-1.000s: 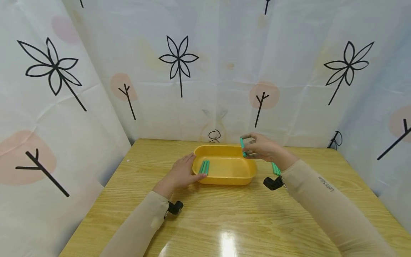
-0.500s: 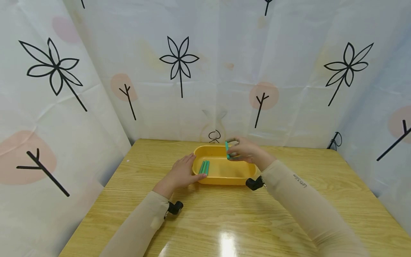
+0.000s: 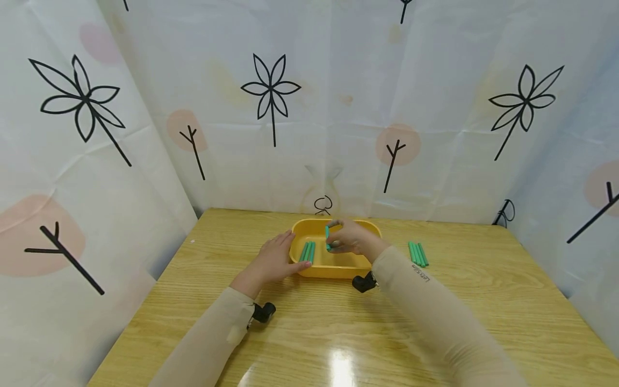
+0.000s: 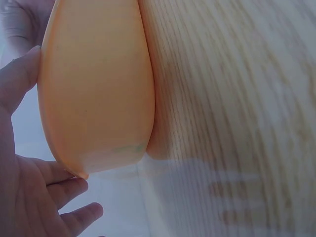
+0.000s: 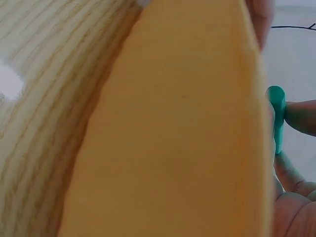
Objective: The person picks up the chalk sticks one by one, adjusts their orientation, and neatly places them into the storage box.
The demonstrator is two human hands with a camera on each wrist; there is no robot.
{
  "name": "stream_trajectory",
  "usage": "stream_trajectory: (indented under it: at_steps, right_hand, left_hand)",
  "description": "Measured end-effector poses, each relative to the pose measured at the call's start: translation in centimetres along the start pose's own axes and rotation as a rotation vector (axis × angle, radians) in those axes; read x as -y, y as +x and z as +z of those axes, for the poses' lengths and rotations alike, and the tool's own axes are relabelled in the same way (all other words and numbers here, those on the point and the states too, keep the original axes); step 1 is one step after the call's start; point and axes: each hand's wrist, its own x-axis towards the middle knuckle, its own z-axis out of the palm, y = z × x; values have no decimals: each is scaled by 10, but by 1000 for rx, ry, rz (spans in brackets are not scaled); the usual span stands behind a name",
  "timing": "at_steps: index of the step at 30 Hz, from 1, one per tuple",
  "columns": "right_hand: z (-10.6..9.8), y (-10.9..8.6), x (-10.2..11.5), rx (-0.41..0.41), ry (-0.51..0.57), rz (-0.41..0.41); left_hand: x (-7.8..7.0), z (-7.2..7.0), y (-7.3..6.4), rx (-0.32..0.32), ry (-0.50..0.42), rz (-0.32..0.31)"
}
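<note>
My left hand (image 3: 274,260) rests at the left end of a yellow plastic tray (image 3: 333,272), its thumb on the front rim and its fingers at the left side. The left wrist view shows those fingers spread, touching the rim of the tray (image 4: 98,89). Over the tray's middle, my right hand (image 3: 353,238) pinches a short round green stick (image 3: 327,236), held roughly upright between thumb and fingers. The stick (image 5: 276,118) has a smooth round end, and green tints the fingers below it. Three similar green sticks (image 3: 307,251) lie side by side inside the tray, at its left.
Several more green sticks (image 3: 418,253) lie together on the wooden table (image 3: 309,333), to the right of the tray. A white patterned cloth (image 3: 329,107) hangs behind the table and at both sides. A dark cable (image 3: 505,212) shows at the back right edge.
My right hand has carried the green stick leftward from the tray's right end and lowered it toward the tray's middle. The sticks on the table are uncovered again. My left hand has stayed still.
</note>
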Motion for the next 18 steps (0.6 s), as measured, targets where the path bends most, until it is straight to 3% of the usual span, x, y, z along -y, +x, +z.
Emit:
stream_trajectory:
  at_steps: [18]
  right_hand:
    - [10, 25, -29, -72, -109, 44]
  left_hand:
    - [0, 1, 0, -3, -8, 1]
